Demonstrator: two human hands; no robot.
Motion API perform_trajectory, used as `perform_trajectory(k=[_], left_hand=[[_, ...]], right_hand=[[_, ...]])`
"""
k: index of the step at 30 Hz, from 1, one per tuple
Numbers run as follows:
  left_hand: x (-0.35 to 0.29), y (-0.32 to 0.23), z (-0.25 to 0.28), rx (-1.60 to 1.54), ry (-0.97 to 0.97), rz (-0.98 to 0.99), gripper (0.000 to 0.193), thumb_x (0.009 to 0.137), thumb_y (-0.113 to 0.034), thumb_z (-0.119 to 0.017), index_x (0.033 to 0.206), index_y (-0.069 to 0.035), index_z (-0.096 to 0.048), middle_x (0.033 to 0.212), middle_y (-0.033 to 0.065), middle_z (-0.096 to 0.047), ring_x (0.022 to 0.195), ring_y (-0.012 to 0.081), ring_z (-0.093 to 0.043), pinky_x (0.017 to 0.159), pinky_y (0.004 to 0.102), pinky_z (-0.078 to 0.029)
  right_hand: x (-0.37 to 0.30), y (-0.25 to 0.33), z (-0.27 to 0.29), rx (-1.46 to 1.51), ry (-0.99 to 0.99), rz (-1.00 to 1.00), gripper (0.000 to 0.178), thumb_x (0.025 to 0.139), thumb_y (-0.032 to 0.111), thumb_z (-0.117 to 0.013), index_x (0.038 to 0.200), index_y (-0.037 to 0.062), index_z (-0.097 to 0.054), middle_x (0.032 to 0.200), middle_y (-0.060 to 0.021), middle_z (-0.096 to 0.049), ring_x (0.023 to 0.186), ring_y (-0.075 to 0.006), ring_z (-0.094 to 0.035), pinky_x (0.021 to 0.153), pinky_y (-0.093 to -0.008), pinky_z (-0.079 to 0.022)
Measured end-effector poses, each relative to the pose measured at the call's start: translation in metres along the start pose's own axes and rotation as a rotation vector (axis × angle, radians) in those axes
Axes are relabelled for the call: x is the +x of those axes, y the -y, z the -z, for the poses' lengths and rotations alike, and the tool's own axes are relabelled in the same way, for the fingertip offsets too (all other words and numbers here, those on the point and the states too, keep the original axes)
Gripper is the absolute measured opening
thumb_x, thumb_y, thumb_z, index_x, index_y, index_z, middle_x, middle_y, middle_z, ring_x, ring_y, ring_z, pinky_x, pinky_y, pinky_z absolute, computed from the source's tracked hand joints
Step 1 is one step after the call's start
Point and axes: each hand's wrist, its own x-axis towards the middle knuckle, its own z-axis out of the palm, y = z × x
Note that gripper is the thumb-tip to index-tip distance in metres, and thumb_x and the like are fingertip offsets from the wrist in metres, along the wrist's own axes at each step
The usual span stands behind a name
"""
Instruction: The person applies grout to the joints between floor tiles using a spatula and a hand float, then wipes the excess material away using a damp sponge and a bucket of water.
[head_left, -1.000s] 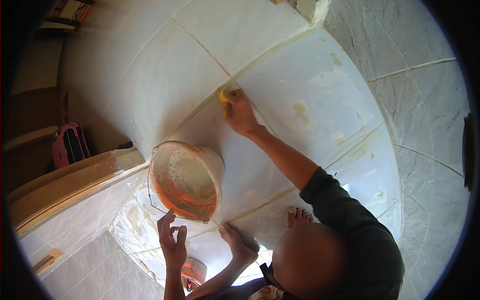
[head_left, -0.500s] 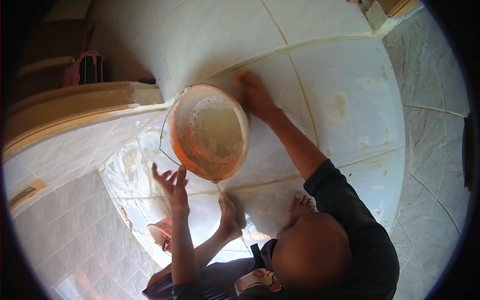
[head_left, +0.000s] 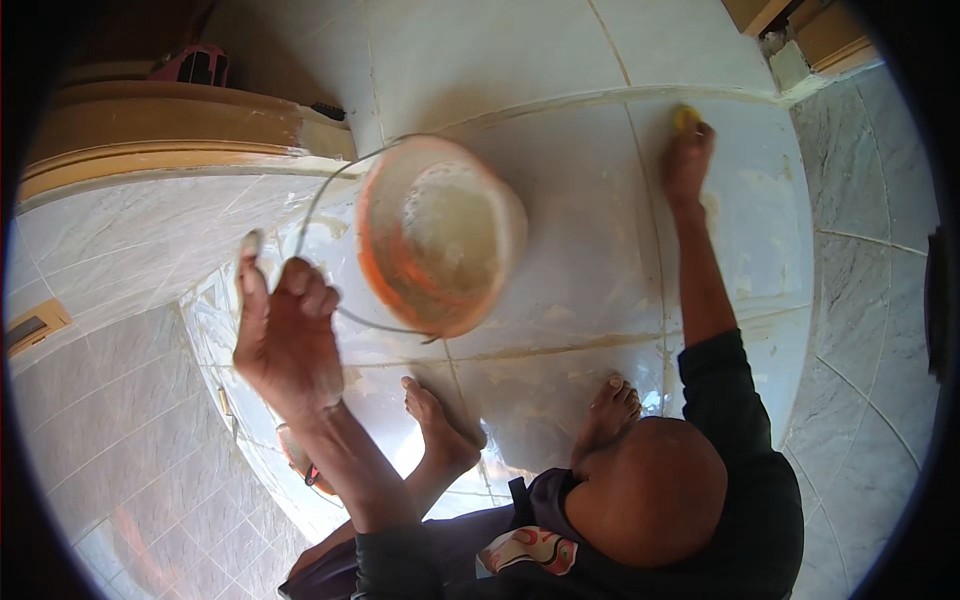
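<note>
An orange bucket (head_left: pixel 380 265) with a worn, whitish rim stands on the tiled floor, holding cloudy, sudsy water (head_left: pixel 455 235). Its thin wire handle (head_left: pixel 312 205) is raised toward the left. My left hand (head_left: pixel 295 335) has its fingers curled round that handle, with the thumb sticking up. Farther off to the right, my right hand (head_left: pixel 688 170) presses a yellow sponge (head_left: pixel 686 118) against the wet, smeared floor tiles (head_left: pixel 560 250). Most of the sponge is hidden under the fingers.
A smaller orange container (head_left: pixel 295 450) is partly covered by my left forearm. My bare feet (head_left: pixel 435 425) rest on the tiles. Wooden door frames (head_left: pixel 190 115) stand at the far left and far right, with a pink object (head_left: pixel 195 66) beyond the left one. Grey tiled walls (head_left: pixel 860 190) flank the floor.
My right hand has swept right with the sponge, away from the bucket. My left hand, formerly spread near the rim, has taken hold of the handle and drawn it left.
</note>
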Motion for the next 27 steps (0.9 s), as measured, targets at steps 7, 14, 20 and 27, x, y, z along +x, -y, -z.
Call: perform_trajectory(k=[7,14,20,27], left_hand=[[-0.048,-0.078,0.033,0.144,-0.014,-0.266,0.043,0.101,-0.03,-0.051,0.134,-0.003,-0.046,0.09,0.0113,-0.047,0.076,0.0164,-0.036,0.067,0.0289,-0.032],[-0.042,-0.065,0.096,0.208,-0.352,-0.235,0.04,0.1,-0.033,-0.05,0.131,-0.007,-0.048,0.087,0.0109,-0.052,0.074,0.0156,-0.044,0.067,0.0286,-0.038],[-0.073,-0.061,0.156,0.295,-0.6,-0.308,0.041,0.098,-0.036,-0.052,0.128,-0.008,-0.05,0.086,0.0081,-0.05,0.073,0.0143,-0.042,0.066,0.0277,-0.036],[-0.072,-0.044,0.178,0.276,-0.685,-0.321,0.044,0.099,-0.037,-0.053,0.13,-0.006,-0.049,0.089,0.0089,-0.049,0.076,0.0145,-0.042,0.068,0.0286,-0.037]], right_hand=[[-0.068,0.229,-0.126,0.261,0.256,0.027,0.059,0.082,-0.004,-0.047,0.138,-0.016,-0.036,0.135,-0.0354,-0.045,0.132,-0.049,-0.037,0.115,-0.0512,-0.027],[-0.088,0.349,-0.2,0.761,0.79,0.259,0.037,0.095,0.012,-0.045,0.129,-0.0027,-0.048,0.123,-0.0323,-0.053,0.117,-0.0481,-0.05,0.1,-0.0513,-0.041],[-0.06,0.282,-0.132,0.534,0.306,0.332,0.043,0.08,-0.012,-0.056,0.121,-0.0015,-0.059,0.108,-0.0183,-0.06,0.098,-0.0353,-0.058,0.089,-0.0424,-0.048],[-0.105,0.364,-0.181,0.238,0.395,0.454,0.044,0.082,-0.002,-0.055,0.124,-0.0113,-0.053,0.112,-0.029,-0.056,0.099,-0.0391,-0.059,0.086,-0.0468,-0.051]])
